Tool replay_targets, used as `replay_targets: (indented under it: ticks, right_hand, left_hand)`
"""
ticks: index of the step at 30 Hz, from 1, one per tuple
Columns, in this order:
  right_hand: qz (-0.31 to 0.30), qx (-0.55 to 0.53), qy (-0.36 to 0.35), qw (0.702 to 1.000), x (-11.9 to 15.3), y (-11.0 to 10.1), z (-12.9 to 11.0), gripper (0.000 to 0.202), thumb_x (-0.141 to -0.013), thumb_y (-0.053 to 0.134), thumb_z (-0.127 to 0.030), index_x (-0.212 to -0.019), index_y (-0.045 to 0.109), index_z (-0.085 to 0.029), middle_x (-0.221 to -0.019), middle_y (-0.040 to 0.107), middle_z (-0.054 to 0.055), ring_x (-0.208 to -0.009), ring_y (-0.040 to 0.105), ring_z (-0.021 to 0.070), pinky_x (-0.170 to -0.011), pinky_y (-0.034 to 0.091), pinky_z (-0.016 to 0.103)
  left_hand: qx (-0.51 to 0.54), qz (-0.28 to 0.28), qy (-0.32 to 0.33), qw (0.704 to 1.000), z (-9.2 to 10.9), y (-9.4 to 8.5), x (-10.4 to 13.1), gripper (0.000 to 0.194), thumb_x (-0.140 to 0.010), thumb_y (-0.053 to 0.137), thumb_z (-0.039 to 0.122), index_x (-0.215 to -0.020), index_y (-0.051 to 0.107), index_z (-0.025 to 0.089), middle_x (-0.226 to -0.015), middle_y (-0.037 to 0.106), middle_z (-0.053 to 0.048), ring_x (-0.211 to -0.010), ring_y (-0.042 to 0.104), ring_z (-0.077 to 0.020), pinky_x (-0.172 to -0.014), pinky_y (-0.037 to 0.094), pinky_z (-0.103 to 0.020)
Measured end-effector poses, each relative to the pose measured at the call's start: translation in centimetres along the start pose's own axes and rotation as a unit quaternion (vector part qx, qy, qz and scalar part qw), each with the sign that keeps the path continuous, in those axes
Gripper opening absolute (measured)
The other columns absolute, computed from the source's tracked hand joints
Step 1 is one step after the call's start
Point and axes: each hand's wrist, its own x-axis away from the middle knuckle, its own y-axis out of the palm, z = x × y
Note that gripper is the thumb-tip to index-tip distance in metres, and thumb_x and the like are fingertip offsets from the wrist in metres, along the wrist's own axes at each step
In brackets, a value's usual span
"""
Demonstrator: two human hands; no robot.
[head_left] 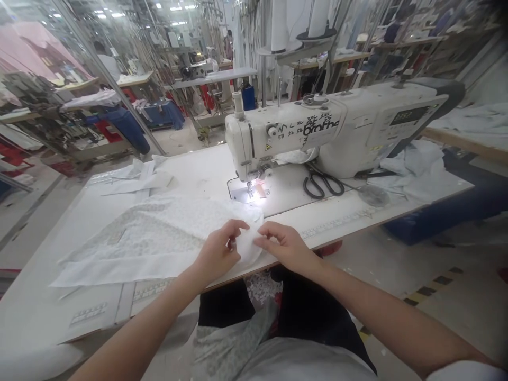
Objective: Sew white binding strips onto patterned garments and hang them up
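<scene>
A pale patterned fabric piece (166,227) with a plain white band lies across the table, its right end at the front edge. My left hand (222,246) is curled at that end, thumb and fingers closed on the cloth. Just to its right, my right hand (281,242) pinches the same end between thumb and forefinger. Both hands are in front of the white sewing machine (278,132), whose lit needle area (252,190) has no cloth under it.
Black-handled scissors (323,182) lie beneath the machine arm. Crumpled white cloth (416,169) rests at the table's right end, and more cloth pieces (138,177) at the back left. Thread cones (278,26) stand behind the machine.
</scene>
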Motion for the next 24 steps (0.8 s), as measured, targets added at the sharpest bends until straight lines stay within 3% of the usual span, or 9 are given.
replay_targets:
  ticks: [4, 6, 8, 11, 13, 15, 18, 21, 24]
  right_hand:
    - [-0.038, -0.14, 0.021, 0.989, 0.4, 0.4, -0.9, 0.021, -0.083, 0.057, -0.038, -0.073, 0.057, -0.019, -0.068, 0.053, -0.001, -0.066, 0.051, 0.0152, -0.064, 0.044, 0.027]
    - [-0.043, -0.174, 0.029, 0.983, 0.8, -0.1, -1.1, 0.022, -0.079, 0.061, -0.037, -0.07, 0.056, -0.018, -0.064, 0.05, -0.003, -0.061, 0.048, 0.0127, -0.058, 0.041, 0.025]
    - [0.001, -0.166, 0.012, 0.986, 1.4, -0.5, -1.4, 0.018, -0.079, 0.063, -0.033, -0.073, 0.054, -0.019, -0.066, 0.05, -0.003, -0.061, 0.048, 0.0116, -0.057, 0.041, 0.023]
    - [0.078, -0.069, -0.05, 0.993, 2.5, -1.4, -2.7, 0.006, -0.082, 0.059, -0.024, -0.082, 0.056, -0.02, -0.073, 0.056, -0.002, -0.067, 0.052, 0.0122, -0.062, 0.043, 0.024]
    - [0.071, -0.018, -0.093, 0.993, 3.2, -2.3, -4.3, 0.003, -0.084, 0.057, -0.021, -0.082, 0.059, -0.02, -0.074, 0.059, 0.0, -0.069, 0.054, 0.0126, -0.064, 0.044, 0.025]
    - [-0.003, -0.07, -0.125, 0.99, 3.5, -3.3, -6.1, 0.006, -0.083, 0.059, -0.022, -0.078, 0.06, -0.019, -0.074, 0.06, 0.0, -0.068, 0.055, 0.0127, -0.063, 0.045, 0.025]
    - [-0.141, -0.232, -0.119, 0.955, 2.8, -3.9, -7.3, 0.018, -0.075, 0.069, -0.03, -0.072, 0.055, -0.019, -0.072, 0.057, -0.001, -0.067, 0.056, 0.0124, -0.058, 0.047, 0.024]
    - [-0.224, -0.265, -0.031, 0.937, 1.4, -3.5, -5.8, 0.024, -0.071, 0.072, -0.029, -0.071, 0.051, -0.019, -0.067, 0.052, -0.004, -0.06, 0.052, 0.0096, -0.053, 0.044, 0.021]
    - [-0.15, -0.204, 0.026, 0.967, 1.0, -2.3, -3.0, 0.018, -0.073, 0.067, -0.026, -0.071, 0.051, -0.017, -0.064, 0.049, -0.005, -0.057, 0.048, 0.0083, -0.053, 0.042, 0.02]
  left_hand:
    - [-0.125, 0.109, 0.185, 0.969, 2.3, -1.5, 0.1, 0.041, -0.065, 0.049, 0.006, -0.103, 0.051, 0.022, -0.087, 0.058, -0.004, -0.083, 0.053, -0.0198, -0.072, 0.042, -0.033]
    - [-0.145, 0.102, 0.285, 0.942, 3.3, -1.9, -0.1, 0.035, -0.071, 0.047, 0.007, -0.1, 0.054, 0.024, -0.093, 0.06, -0.005, -0.092, 0.053, -0.0213, -0.079, 0.041, -0.036]
    - [-0.1, 0.056, 0.302, 0.946, 4.2, -1.9, -0.3, 0.033, -0.073, 0.044, 0.005, -0.099, 0.055, 0.023, -0.091, 0.06, -0.004, -0.088, 0.055, -0.0181, -0.075, 0.044, -0.032]
    - [0.026, 0.022, 0.157, 0.987, 6.0, -1.7, 0.0, 0.029, -0.072, 0.046, 0.002, -0.093, 0.053, 0.02, -0.083, 0.058, -0.002, -0.074, 0.055, -0.0127, -0.06, 0.044, -0.023]
    - [0.143, -0.001, 0.054, 0.988, 7.9, -2.0, 0.8, 0.023, -0.073, 0.05, 0.004, -0.089, 0.052, 0.019, -0.076, 0.057, 0.001, -0.063, 0.053, -0.0094, -0.051, 0.042, -0.018]
    - [0.272, -0.049, 0.027, 0.961, 10.3, -2.6, 1.7, 0.016, -0.076, 0.055, 0.009, -0.087, 0.051, 0.02, -0.072, 0.056, 0.002, -0.056, 0.052, -0.0071, -0.046, 0.04, -0.016]
    - [0.412, -0.111, 0.051, 0.903, 12.9, -3.4, 2.8, 0.018, -0.077, 0.058, 0.012, -0.091, 0.053, 0.022, -0.074, 0.056, 0.003, -0.055, 0.052, -0.0059, -0.046, 0.041, -0.015]
    - [0.42, -0.106, 0.0, 0.901, 12.4, -2.9, 3.2, 0.018, -0.078, 0.055, 0.014, -0.093, 0.058, 0.022, -0.072, 0.057, 0.003, -0.052, 0.051, -0.0058, -0.045, 0.04, -0.015]
    - [0.265, 0.019, -0.114, 0.957, 9.6, -1.7, 3.2, 0.018, -0.074, 0.052, 0.011, -0.085, 0.062, 0.021, -0.073, 0.062, 0.002, -0.055, 0.054, -0.0089, -0.046, 0.041, -0.018]
